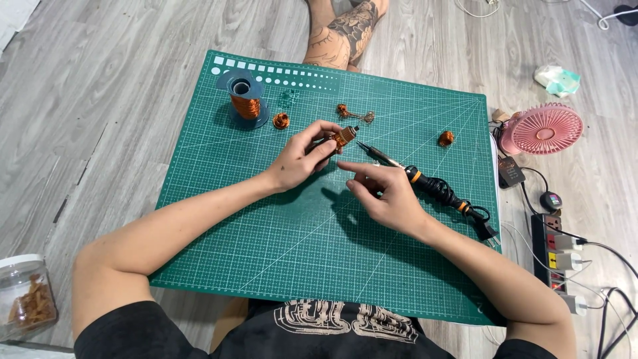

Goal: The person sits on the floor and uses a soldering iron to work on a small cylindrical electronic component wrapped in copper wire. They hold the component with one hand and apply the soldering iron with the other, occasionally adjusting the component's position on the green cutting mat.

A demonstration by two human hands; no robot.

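My left hand [302, 158] pinches a small copper wire coil [344, 136] above the green cutting mat [266, 233]. To its right my right hand [384, 193] hovers with fingers loosely spread, fingertips close to the coil, and nothing shows in its grip. A soldering iron [425, 183] with a black and orange handle lies on the mat beside that hand, its tip pointing toward the coil. A grey spool of copper wire [244, 100] stands at the mat's far left.
Loose copper coils lie on the mat: one near the spool [281, 120], one with a wire tail [347, 112], one at the right [446, 138]. A pink fan [545, 129], a power strip [555, 256] and cables sit right of the mat. A plastic jar [25, 296] stands lower left. A tattooed leg [342, 33] rests beyond the mat.
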